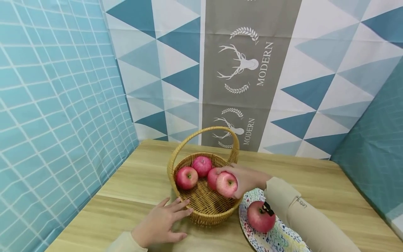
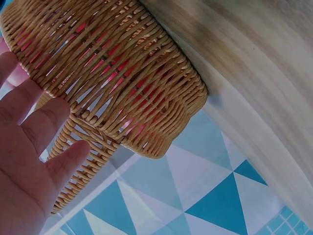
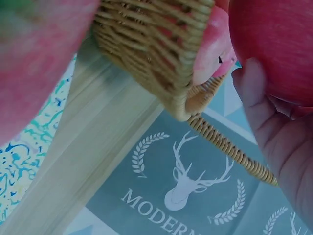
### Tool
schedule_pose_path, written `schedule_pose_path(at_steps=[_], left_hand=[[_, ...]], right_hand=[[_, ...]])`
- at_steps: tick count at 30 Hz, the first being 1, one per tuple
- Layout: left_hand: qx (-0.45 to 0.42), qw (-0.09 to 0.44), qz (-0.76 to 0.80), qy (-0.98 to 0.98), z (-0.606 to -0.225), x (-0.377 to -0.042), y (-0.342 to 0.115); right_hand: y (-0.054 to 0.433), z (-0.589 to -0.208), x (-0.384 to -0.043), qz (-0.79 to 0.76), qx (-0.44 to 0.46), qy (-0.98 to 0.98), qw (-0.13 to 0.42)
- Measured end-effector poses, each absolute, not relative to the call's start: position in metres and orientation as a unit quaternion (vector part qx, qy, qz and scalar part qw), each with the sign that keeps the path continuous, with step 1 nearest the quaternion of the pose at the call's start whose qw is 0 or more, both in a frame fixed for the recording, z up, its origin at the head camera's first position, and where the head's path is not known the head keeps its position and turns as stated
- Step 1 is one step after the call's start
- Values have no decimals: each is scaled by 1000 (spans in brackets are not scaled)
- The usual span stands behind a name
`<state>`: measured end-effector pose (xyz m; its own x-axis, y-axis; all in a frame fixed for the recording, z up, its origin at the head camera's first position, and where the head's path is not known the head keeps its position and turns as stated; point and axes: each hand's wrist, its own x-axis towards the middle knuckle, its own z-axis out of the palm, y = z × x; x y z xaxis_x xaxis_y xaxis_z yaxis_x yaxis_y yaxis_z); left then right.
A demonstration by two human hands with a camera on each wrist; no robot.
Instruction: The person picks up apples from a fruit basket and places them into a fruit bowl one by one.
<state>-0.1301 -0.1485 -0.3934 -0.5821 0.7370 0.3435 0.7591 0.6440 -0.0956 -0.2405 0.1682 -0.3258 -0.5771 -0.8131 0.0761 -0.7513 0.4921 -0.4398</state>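
A wicker basket (image 1: 210, 218) with a tall arched handle stands on the wooden table, holding three red apples, among them one at the left (image 1: 187, 177) and one at the back (image 1: 202, 166). My right hand (image 1: 248, 178) grips another apple (image 1: 227, 184) over the basket's right side; it partly covers the third apple (image 1: 213, 177) in the head view. In the right wrist view, fingers curve around the held apple (image 3: 279, 49). My left hand (image 1: 162, 224) lies with spread fingers at the basket's front left rim, palm facing the weave in the left wrist view.
A colourful patterned plate (image 1: 250, 234) lies right of the basket, under my right forearm, with one apple (image 1: 261, 217) on it. Behind the table (image 1: 126, 185) hangs a geometric-print cloth (image 1: 179, 70) with deer motifs; a blue checked cloth (image 1: 56, 105) borders the left.
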Motion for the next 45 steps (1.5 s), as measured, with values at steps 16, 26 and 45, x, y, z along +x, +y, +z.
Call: schedule_pose_path(at_steps=[16, 26, 45], left_hand=[[-427, 182, -51, -884, -396, -133, -149], [-420, 219, -41, -880, -398, -132, -144], [-426, 218, -44, -877, -399, -133, -144]], right_hand=[[196, -328, -230, -232, -479, 844, 56], [218, -309, -218, -199, -472, 856, 63], [288, -297, -185, -212, -414, 885, 36]])
